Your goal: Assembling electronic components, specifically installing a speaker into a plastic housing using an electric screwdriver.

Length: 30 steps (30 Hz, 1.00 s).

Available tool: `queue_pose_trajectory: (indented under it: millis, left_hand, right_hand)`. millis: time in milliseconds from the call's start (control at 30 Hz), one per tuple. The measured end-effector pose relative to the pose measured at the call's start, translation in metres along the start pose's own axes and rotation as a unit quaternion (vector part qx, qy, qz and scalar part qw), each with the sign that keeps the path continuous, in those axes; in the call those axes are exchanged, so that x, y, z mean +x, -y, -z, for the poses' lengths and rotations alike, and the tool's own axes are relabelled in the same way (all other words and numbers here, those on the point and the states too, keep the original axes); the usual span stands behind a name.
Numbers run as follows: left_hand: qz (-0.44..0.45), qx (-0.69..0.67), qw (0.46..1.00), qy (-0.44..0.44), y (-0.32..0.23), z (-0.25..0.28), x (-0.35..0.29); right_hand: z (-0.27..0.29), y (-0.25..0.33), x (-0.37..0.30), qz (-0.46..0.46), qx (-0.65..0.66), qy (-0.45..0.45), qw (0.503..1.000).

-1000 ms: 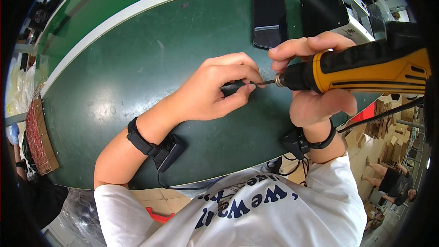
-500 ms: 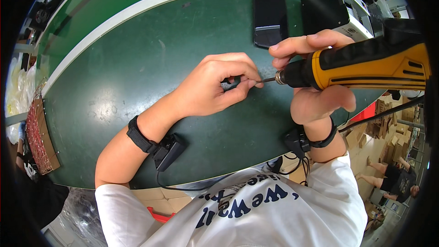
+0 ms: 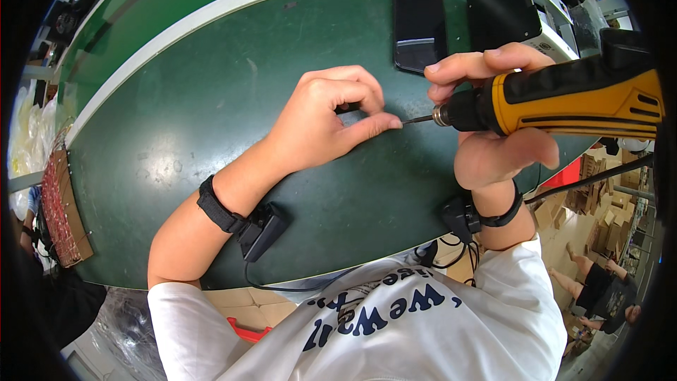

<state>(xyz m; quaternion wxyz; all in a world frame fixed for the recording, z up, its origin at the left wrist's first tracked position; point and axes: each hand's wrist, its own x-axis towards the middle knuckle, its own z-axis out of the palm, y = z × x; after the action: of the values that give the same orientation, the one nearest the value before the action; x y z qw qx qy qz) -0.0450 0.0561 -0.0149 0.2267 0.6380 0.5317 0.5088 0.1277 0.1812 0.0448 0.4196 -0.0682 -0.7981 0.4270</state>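
Note:
My right hand [image 3: 486, 159] holds a yellow and black electric screwdriver [image 3: 578, 102] level, its thumb below the body and its fingers reaching along the far side. From the metal chuck, a thin bit [image 3: 421, 119] points left. My left hand [image 3: 331, 116] is closed at the bit's tip, with the thumb stretched out to it and the other fingers curled. Whatever lies in those curled fingers is hidden. Both hands are just above the green tabletop [image 3: 211, 99].
A black smartphone [image 3: 419, 25] lies at the far edge beside a black and white box-shaped device [image 3: 518, 10]. Black wrist straps carry small dark units, one on each arm, with cables. A cardboard tray of red pieces [image 3: 63, 208] stands at left. Another person [image 3: 606, 289] is at lower right.
My left fingertips have drawn back from the bit while the thumb stays at its tip. The screwdriver has shifted slightly right.

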Motion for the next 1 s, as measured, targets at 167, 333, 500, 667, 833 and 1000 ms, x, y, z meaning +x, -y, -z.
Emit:
queue_pose_trajectory:
  millis: [167,333,500,667,833,1000]
  left_hand:
    - [-0.012,-0.023,0.999,-0.028,-0.006,-0.007,0.003]
    - [-0.025,-0.044,0.999,0.005,-0.014,-0.004,0.004]
    - [-0.036,-0.059,0.997,0.014,-0.007,-0.006,0.001]
    - [-0.027,-0.066,0.997,0.013,-0.008,-0.008,-0.003]
    - [-0.025,-0.065,0.998,0.012,-0.006,-0.008,-0.002]
    - [-0.004,-0.042,0.999,-0.001,-0.012,-0.005,0.007]
  right_hand:
    - [0.000,-0.001,0.000,-0.002,0.010,0.002,1.000]
    - [-0.002,0.002,0.000,-0.028,0.000,0.002,1.000]
    - [-0.002,-0.002,-0.002,-0.005,0.018,0.006,1.000]
    - [-0.003,-0.003,-0.006,0.002,0.026,0.011,1.000]
    - [-0.003,-0.002,-0.005,-0.025,0.015,0.012,0.999]
    - [-0.003,0.000,0.001,-0.039,0.007,0.003,0.999]
